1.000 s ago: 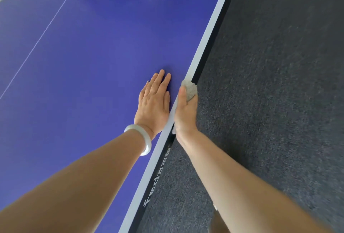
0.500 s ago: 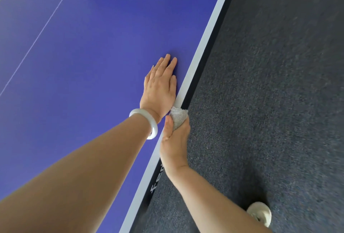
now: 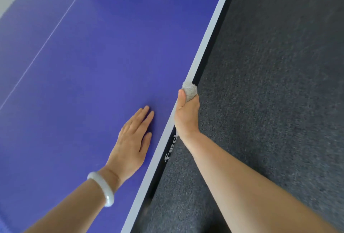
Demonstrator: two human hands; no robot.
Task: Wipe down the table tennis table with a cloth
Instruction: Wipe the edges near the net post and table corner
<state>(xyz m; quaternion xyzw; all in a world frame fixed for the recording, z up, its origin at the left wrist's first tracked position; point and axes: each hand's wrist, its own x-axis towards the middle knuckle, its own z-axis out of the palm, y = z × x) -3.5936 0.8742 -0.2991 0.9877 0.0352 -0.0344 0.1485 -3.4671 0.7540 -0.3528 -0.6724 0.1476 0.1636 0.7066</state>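
The blue table tennis table [image 3: 93,65] fills the left of the head view, with a white side line and a dark side edge running diagonally. My left hand [image 3: 133,139] lies flat on the blue top close to that line, fingers straight, a pale bangle on its wrist. My right hand [image 3: 186,113] grips a balled grey cloth [image 3: 190,89] and holds it against the table's side edge, thumb on the white line. The fingers of that hand are hidden below the edge.
Dark grey carpet [image 3: 270,84] covers the floor to the right of the table. A thin white centre line [image 3: 48,35] crosses the blue top at the upper left. White lettering [image 3: 170,149] shows on the dark side edge.
My right hand slid back along the edge toward me with the cloth, then forward again past my left hand. My left hand now sits lower in view.
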